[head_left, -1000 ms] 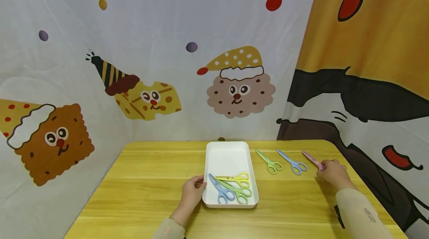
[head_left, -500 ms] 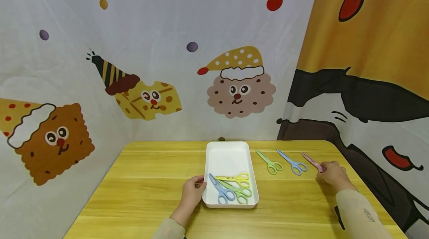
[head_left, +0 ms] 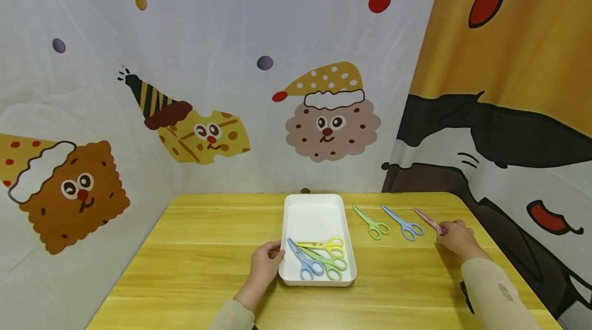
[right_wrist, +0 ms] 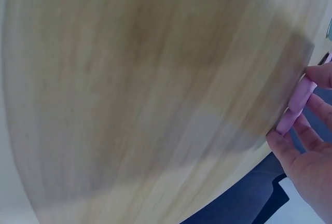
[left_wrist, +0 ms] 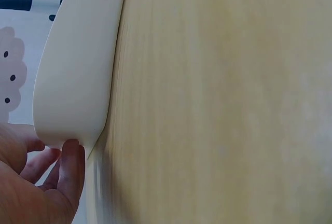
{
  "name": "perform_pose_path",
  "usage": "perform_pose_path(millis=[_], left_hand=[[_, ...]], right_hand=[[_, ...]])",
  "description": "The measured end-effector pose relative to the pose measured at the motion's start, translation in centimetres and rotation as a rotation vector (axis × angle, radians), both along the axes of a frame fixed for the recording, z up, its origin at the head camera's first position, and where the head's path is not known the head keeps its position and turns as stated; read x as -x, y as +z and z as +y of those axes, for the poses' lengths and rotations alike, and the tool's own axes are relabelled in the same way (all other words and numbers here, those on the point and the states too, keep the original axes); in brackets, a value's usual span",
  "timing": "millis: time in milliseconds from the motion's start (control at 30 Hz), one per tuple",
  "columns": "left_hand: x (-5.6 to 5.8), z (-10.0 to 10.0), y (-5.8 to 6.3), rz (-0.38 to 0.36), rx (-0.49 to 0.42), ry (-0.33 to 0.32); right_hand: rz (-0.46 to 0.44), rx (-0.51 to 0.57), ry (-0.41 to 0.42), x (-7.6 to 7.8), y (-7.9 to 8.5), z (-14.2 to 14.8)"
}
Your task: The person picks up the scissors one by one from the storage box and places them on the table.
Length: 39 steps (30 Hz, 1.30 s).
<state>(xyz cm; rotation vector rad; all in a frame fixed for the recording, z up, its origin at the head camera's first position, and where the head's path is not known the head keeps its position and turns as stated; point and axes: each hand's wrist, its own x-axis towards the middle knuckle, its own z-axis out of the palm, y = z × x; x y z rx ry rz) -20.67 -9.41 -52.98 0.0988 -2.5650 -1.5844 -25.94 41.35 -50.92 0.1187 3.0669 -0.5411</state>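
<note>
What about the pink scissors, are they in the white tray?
No, the right hand holds the pink scissors away from the white tray.

Hands (head_left: 264, 264) (head_left: 459, 240) on white tray (head_left: 312, 214), pink scissors (head_left: 429, 220)

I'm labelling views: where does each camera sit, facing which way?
Head: worn on the head, facing forward and down at tray and pink scissors; left hand, right hand and sleeves show.
Left wrist: worn there, facing the tray's outside; left hand shows.
Right wrist: worn there, facing the table; right hand pinching pink scissors shows.
Head and left wrist share the tray.
</note>
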Motion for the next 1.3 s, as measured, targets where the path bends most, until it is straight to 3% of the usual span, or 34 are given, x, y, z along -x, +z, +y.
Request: perform_pose_path(millis=[533,1300], left_hand=[[0.02,-0.04,0.02,-0.008,0.006,0.005],[-0.01,0.05,0.06,-0.004,-0.006,-0.004]], right_hand=[[0.047,-0.032,0.068,-0.11,-0.16,-0.18],[0.011,-0.025,0.019,-0.19,-0.83,-0.07]])
